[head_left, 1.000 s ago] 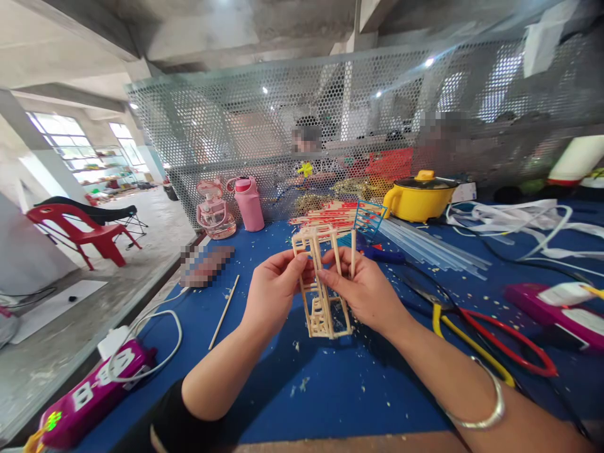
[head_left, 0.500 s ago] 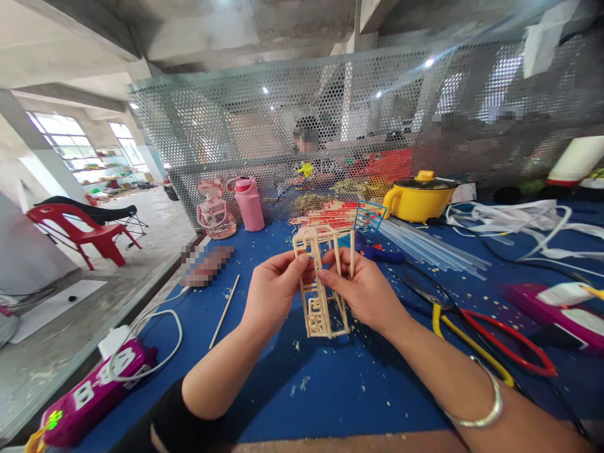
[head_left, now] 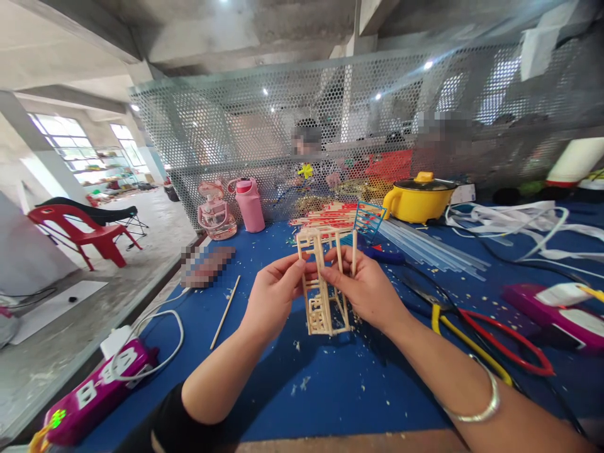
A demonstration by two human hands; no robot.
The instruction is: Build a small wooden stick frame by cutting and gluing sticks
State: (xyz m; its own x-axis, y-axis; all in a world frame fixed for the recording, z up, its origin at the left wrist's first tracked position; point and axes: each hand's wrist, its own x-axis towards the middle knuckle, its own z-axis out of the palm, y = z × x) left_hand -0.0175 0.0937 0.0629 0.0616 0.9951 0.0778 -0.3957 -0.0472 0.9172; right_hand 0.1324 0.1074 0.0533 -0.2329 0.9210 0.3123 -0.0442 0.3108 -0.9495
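Pinching the left side of the frame (head_left: 321, 302) with the left hand (head_left: 274, 289), thumb and fingers closed on an outer bar. Holding the central bars with the right hand (head_left: 368, 289), thumb in front and fingers curled behind, with an upright stick (head_left: 354, 245) also among those fingers; impossible to tell whether joined to the frame. Between both hands, with the frame standing above the fingers at the top and reaching below them, over the blue table (head_left: 302, 409); impossible to tell whether touching it. Around the right wrist, a bracelet (head_left: 491, 406). To the left of the left hand, flat on the table, a loose stick (head_left: 225, 313). Beyond the hands, red-and-pale sticks (head_left: 325, 217), a blue rack (head_left: 369, 219) and clear rods (head_left: 434, 248). To the right, pliers (head_left: 436, 318) with a yellow and a red handle. Farther back, a yellow pot (head_left: 421, 204), a pink flask (head_left: 250, 206) and a clear pink bottle (head_left: 216, 217). Behind mesh (head_left: 264, 126), a person (head_left: 306, 138).
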